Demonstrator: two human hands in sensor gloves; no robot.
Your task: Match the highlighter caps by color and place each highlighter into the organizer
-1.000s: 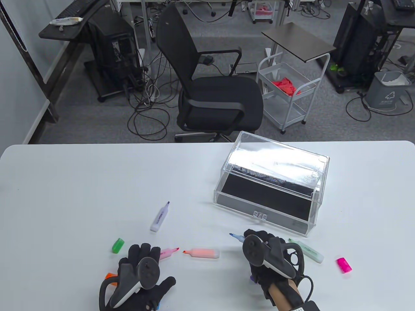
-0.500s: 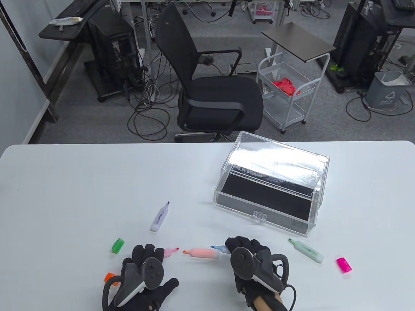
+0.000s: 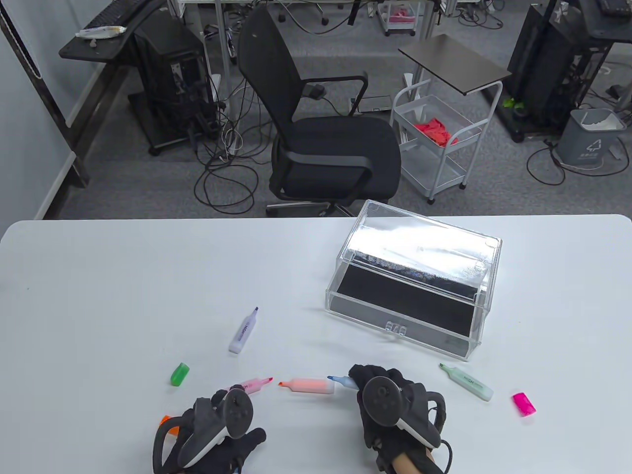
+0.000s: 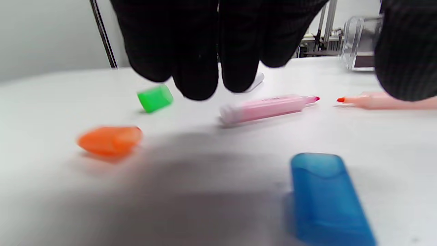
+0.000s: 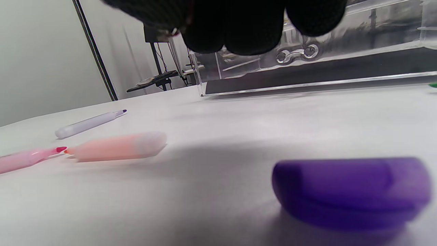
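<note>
My right hand [image 3: 387, 407] grips a blue highlighter [image 3: 340, 380]; its bare tip pokes out left, almost touching the orange highlighter [image 3: 308, 385]. My left hand [image 3: 217, 434] hovers at the table's near edge, fingers [image 4: 205, 78] hanging down and holding nothing. Under it lies a blue cap [image 4: 324, 198], with an orange cap [image 4: 109, 140] to its left. A pink highlighter [image 3: 256, 384], a purple highlighter [image 3: 243, 332] and a green cap [image 3: 179, 374] lie ahead of it. A purple cap [image 5: 351, 191] sits under my right hand. The clear organizer [image 3: 395, 326] stands behind, drawer pulled out.
A green highlighter [image 3: 469, 381] and a pink cap [image 3: 524, 404] lie right of my right hand, in front of the organizer. An office chair [image 3: 335, 143] and a white cart [image 3: 434, 143] stand beyond the table's far edge.
My right hand carried the blue highlighter left, from beside the green highlighter to the orange one. My left hand drew back toward the near edge and its fingers dipped down.
</note>
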